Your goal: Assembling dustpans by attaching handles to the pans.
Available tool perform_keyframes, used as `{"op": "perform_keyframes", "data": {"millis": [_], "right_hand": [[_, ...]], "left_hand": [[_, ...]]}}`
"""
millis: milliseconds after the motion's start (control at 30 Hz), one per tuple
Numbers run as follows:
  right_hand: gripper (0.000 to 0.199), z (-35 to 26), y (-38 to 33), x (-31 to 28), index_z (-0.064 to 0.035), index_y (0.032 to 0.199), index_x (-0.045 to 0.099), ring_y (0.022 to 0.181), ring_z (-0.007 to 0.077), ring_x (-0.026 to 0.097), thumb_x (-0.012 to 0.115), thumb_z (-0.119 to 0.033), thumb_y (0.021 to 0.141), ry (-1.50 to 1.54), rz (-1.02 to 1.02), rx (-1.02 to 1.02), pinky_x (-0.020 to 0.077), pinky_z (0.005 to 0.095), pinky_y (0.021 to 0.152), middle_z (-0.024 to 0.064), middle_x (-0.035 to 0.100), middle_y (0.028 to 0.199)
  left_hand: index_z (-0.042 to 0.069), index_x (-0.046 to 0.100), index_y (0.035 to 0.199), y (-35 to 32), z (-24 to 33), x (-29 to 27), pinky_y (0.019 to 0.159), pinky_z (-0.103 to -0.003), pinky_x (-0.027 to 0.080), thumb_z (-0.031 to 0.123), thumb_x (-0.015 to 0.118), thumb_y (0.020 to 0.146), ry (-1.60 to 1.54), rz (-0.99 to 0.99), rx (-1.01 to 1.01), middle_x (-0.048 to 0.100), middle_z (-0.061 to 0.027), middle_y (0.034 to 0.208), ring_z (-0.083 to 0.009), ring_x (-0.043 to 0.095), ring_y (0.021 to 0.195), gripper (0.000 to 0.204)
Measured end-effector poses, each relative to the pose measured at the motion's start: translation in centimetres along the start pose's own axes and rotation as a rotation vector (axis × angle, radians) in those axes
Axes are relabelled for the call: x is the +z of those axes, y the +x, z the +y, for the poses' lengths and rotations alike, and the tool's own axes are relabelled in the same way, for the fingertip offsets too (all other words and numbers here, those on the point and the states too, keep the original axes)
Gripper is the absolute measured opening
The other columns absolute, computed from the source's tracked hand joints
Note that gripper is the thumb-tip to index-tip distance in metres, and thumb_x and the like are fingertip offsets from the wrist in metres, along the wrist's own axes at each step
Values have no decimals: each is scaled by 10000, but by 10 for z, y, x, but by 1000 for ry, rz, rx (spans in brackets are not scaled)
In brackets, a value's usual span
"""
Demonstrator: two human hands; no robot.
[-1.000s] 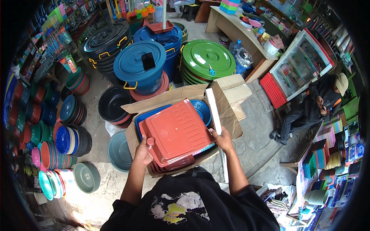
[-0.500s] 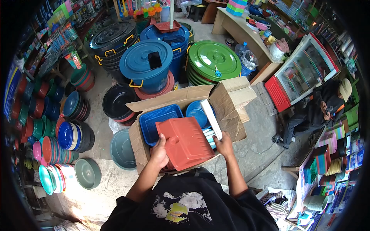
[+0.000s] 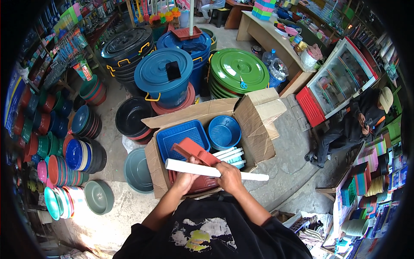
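A white flat bar-shaped piece (image 3: 215,171) lies across both of my hands, above an open cardboard box (image 3: 254,125). My left hand (image 3: 186,178) grips it near its left end and my right hand (image 3: 229,178) grips it near the middle. Behind the bar a red-brown plastic tray (image 3: 195,151) leans tilted against my left hand, over more red trays in the box. A blue square basket (image 3: 181,134), a blue round basket (image 3: 224,131) and pale handles (image 3: 230,155) sit in the box too.
Stacks of coloured plastic basins (image 3: 64,159) stand at left. Blue bins with a dark phone on a lid (image 3: 164,73) and green lids with scissors (image 3: 239,69) are behind the box. A seated person (image 3: 358,125) is at right by a glass case (image 3: 340,82).
The red tray was laid flat, then tipped on edge into the box. The white bar went from upright in my right hand to lying across both hands.
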State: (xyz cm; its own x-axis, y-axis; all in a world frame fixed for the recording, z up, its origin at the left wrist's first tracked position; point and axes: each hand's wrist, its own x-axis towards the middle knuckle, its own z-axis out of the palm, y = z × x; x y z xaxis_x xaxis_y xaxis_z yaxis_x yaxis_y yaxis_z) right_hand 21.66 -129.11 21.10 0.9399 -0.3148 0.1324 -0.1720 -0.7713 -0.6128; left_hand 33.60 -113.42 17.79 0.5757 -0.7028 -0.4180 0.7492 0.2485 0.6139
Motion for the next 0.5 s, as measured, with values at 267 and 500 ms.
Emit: {"op": "perform_keyframes", "data": {"millis": [267,500], "right_hand": [[301,21,9,-23,-84,870,592,829,325,620,640,12,589,-57,-124,-229,503,436,694,82,605,836],[264,22,13,-25,-103,866,611,849,304,625,623,-12,618,-105,-241,-337,488,428,722,64,615,845]], "left_hand": [[84,579,1099,-23,90,-1,892,-419,429,248,784,712,1798,-25,712,566,-131,1145,-299,531,1097,468],[169,446,1404,5,60,-8,1046,-426,355,202,737,703,1841,-443,547,507,-126,1331,-327,470,1213,759]]}}
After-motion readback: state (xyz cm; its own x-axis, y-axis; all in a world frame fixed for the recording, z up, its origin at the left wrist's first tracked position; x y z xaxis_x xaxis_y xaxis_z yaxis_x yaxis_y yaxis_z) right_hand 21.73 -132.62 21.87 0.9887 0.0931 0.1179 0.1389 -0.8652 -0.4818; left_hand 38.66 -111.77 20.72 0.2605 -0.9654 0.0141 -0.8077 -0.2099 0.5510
